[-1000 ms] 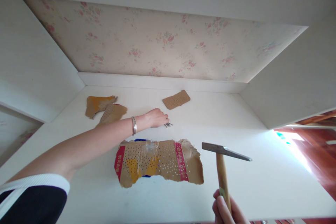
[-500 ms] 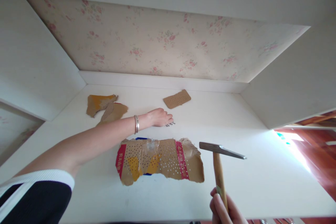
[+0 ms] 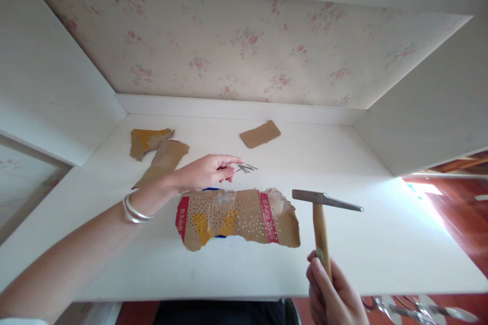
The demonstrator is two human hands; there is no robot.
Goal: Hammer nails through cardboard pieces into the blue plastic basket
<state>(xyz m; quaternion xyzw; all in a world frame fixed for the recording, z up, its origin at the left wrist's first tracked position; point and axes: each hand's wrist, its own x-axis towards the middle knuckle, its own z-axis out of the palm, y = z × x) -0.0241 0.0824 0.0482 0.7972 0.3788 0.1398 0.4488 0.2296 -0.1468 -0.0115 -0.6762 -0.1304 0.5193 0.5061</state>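
Observation:
My right hand (image 3: 331,289) grips the wooden handle of a hammer (image 3: 321,228), its metal head raised above the white surface. Beside a small pile of nails (image 3: 247,168), my left hand (image 3: 208,170) has its index finger stretched out and the other fingers partly curled; I see nothing held in it. Nearer to me lies a torn piece of cardboard (image 3: 244,218), dotted with many small holes and marked with red strips and yellow patches. Something blue (image 3: 211,189) shows from beneath its edge.
Torn cardboard scraps (image 3: 168,162) lie at the left, partly behind my left arm. A small perforated cardboard piece (image 3: 260,134) rests near the back ledge. White panels (image 3: 412,96) stand at both sides. Metal tools (image 3: 419,310) show below the table's front edge at right.
My left hand has drawn back to the left from over the nails, and its index finger has straightened. More of the nails shows. The hammer stays held; the view has shifted slightly.

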